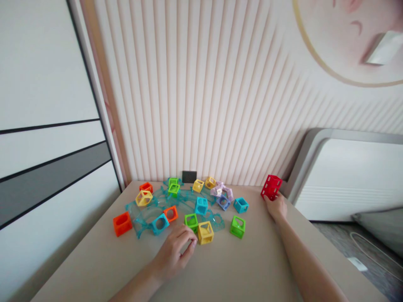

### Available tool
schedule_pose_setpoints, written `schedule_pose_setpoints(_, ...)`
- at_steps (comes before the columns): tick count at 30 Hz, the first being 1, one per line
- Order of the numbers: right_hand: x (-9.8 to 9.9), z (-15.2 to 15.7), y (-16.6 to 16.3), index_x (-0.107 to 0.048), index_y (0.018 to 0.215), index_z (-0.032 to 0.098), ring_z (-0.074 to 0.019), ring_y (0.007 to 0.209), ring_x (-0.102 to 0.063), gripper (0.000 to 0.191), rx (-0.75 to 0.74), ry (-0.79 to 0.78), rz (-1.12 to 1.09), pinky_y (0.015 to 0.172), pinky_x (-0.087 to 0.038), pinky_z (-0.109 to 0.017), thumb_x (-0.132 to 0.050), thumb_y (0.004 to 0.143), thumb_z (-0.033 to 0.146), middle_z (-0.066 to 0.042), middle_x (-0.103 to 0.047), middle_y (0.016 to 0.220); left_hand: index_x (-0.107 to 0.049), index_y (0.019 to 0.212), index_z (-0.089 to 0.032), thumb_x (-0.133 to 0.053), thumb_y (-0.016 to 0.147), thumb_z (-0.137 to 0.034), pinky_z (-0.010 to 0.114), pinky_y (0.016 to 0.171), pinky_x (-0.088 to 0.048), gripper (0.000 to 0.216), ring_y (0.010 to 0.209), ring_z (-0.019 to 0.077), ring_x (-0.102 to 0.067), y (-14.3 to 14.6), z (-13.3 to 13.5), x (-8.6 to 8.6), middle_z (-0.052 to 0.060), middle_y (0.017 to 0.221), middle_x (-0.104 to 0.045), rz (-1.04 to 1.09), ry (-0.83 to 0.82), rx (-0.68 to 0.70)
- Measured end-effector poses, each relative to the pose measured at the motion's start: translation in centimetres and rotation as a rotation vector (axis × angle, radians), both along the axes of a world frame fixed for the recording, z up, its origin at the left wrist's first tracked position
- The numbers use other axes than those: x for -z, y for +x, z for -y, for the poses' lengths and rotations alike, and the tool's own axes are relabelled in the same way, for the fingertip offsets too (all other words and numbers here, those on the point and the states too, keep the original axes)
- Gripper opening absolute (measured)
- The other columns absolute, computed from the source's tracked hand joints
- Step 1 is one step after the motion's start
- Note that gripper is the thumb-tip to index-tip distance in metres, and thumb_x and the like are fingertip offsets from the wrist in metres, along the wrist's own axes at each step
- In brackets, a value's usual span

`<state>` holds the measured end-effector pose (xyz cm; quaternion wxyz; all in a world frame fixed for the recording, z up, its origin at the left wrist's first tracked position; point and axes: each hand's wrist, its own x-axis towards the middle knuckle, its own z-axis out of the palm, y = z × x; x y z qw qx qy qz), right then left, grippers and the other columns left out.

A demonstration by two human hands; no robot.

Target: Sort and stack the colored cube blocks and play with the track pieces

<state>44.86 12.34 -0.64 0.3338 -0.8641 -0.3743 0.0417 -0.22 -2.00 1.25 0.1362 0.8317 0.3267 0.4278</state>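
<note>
My left hand (174, 251) rests on the beige table (239, 268) with fingers curled, its fingertips touching a yellow hollow cube (205, 233) and close to a green cube (191, 221). My right hand (276, 206) reaches to the far right edge and grips a red lattice cube (271, 187), tilted on the table. Between the hands lies a spread of hollow cubes: orange (122, 223), blue (200, 205), another green one (237, 226), and several more, on clear teal curved track pieces (147, 216).
A ribbed white wall panel stands right behind the table, with a small black block (189, 176) at its foot. A white padded headboard (349, 176) is at the right, a wardrobe door (47, 138) at the left. A white cable (365, 249) lies on the floor.
</note>
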Motion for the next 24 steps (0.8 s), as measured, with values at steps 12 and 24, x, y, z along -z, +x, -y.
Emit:
schedule_pose_setpoints(12, 0.6, -5.3, 1.1, -0.047, 0.135, 0.012, -0.0383, 0.119, -0.062, 0.063, -0.025, -0.16, 0.058, 0.098, -0.046, -0.051, -0.052, 0.088, 0.054, -0.024, -0.066, 0.125, -0.061, 0.089, -0.022, -0.052, 0.092, -0.013, 0.026, 0.072, -0.052, 0.013, 0.078, 0.0172, -0.064, -0.2, -0.1, 0.5, 0.004, 0.081, -0.066, -0.032, -0.058, -0.009)
schedule_pose_setpoints(24, 1.4, -6.4, 1.4, -0.049, 0.132, 0.007, -0.0402, 0.115, -0.064, 0.068, -0.092, -0.198, 0.154, 0.094, -0.049, -0.049, -0.051, 0.088, 0.058, -0.027, -0.067, 0.12, -0.061, 0.102, -0.024, -0.054, 0.09, -0.01, 0.026, 0.076, -0.054, 0.02, 0.082, 0.0171, -0.066, 0.0, 0.0, 0.6, 0.004, 0.088, -0.069, -0.062, -0.055, -0.002)
